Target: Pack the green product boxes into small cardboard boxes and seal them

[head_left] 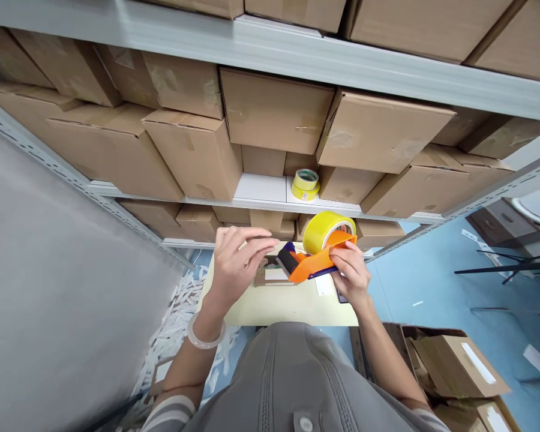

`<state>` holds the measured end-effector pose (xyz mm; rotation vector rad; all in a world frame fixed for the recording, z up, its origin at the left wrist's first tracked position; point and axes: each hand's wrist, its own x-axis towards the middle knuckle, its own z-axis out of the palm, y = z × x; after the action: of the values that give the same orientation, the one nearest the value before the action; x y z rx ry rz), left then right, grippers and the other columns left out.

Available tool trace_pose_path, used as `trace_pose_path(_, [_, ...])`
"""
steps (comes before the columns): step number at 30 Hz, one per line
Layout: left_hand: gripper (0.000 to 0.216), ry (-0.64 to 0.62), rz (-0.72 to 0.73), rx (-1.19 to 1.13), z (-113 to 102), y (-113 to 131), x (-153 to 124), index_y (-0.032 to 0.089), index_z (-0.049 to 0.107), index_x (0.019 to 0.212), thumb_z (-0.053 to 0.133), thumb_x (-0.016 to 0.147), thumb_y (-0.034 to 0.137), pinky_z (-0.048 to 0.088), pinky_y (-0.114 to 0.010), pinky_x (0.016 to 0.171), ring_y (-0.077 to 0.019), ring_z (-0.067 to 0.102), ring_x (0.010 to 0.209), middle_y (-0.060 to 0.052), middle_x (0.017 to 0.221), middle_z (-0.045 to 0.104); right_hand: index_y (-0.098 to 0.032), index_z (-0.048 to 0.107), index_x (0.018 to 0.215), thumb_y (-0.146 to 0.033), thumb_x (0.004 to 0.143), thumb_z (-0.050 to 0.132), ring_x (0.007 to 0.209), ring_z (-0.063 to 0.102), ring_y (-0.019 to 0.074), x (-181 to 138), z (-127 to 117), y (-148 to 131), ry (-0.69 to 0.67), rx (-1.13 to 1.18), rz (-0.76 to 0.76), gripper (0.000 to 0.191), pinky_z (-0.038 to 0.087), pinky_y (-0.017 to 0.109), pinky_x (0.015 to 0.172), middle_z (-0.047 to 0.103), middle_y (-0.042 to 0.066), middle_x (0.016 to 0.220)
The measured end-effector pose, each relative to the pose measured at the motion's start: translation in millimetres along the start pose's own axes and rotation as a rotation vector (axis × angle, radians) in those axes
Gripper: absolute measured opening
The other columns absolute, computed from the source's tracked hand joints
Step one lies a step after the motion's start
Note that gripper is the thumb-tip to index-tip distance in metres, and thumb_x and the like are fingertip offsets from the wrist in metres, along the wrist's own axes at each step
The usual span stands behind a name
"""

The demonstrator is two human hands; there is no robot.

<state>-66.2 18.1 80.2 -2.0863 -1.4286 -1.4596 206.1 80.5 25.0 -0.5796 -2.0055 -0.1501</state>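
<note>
My right hand [351, 273] grips the orange handle of a tape dispenser [312, 261] that carries a yellow tape roll [326, 230]. Its dark blade end points left. My left hand [240, 255] hovers at that blade end with the fingers extended and close together, over a small brown parcel [272, 276] lying on a pale yellow tabletop [279, 309]. I cannot see whether the left fingers pinch the tape end. A white bangle sits on my left wrist.
Grey metal shelving [297, 54] packed with cardboard boxes [193, 150] fills the view ahead. A spare yellow tape roll [305, 183] stands on a shelf. White paper strips [175, 324] litter the blue floor at left. Open cardboard boxes [454, 360] sit lower right.
</note>
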Motion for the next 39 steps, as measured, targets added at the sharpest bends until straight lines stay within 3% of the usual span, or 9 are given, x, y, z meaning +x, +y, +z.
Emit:
trace_pose_path(7, [0.032,-0.203,0.208,0.082,-3,16,15,0.035,0.065,0.11,0.044,0.097,0.015,0.035,-0.038,0.082,-0.0155,0.059,0.087,0.001,0.11,0.07,-0.029,0.063,0.113,-0.012,0.088,0.058,0.092,0.07,0.0184,9,-1,-3,-0.061,-0.018,-0.064,0.031,0.05,0.045,0.101,0.074,0.003,0.101])
trace_pose_path(15, [0.022,-0.287,0.183,0.01,1,13,21,0.03,0.069,0.094,0.049,0.096,0.022,0.034,-0.038,0.079,-0.0157,0.057,0.082,0.001,0.103,0.072,-0.027,0.065,0.105,-0.012,0.089,0.055,0.094,0.069,0.0173,16,-5,-3,-0.095,-0.001,-0.101,0.024,0.05,0.044,0.1,0.074,0.003,0.101])
trace_pose_path(18, [0.021,-0.26,0.126,-0.032,4,12,18,0.029,0.07,0.088,0.051,0.096,0.023,0.034,-0.038,0.079,-0.0151,0.057,0.08,0.001,0.098,0.073,-0.027,0.066,0.101,-0.013,0.089,0.056,0.092,0.069,0.016,19,-5,-6,-0.076,-0.041,-0.111,0.021,0.046,0.044,0.104,0.074,0.001,0.1])
trace_pose_path(23, [0.02,-0.101,0.073,-0.055,5,11,14,0.029,0.071,0.078,0.059,0.091,0.02,0.033,-0.036,0.08,-0.0127,0.057,0.074,0.004,0.087,0.074,-0.029,0.066,0.097,-0.01,0.089,0.054,0.089,0.07,0.0135,24,-2,-12,-0.01,-0.139,-0.139,0.024,0.026,0.048,0.118,0.075,-0.004,0.098])
trace_pose_path(32, [0.02,0.009,0.14,-0.053,-5,11,5,0.029,0.071,0.078,0.06,0.089,0.016,0.033,-0.035,0.078,-0.0116,0.058,0.069,0.004,0.079,0.074,-0.025,0.063,0.088,-0.008,0.088,0.052,0.083,0.071,0.0129,30,-2,-20,0.009,-0.116,-0.194,0.021,0.03,0.056,0.114,0.075,-0.004,0.09])
trace_pose_path(39, [0.018,0.053,0.048,-0.056,-5,14,-9,0.029,0.072,0.08,0.066,0.085,0.013,0.035,-0.034,0.077,-0.0114,0.058,0.069,0.004,0.078,0.071,-0.026,0.062,0.088,-0.009,0.088,0.053,0.082,0.071,0.0134,29,-4,-30,0.013,-0.134,-0.187,0.019,0.03,0.06,0.112,0.075,-0.005,0.087])
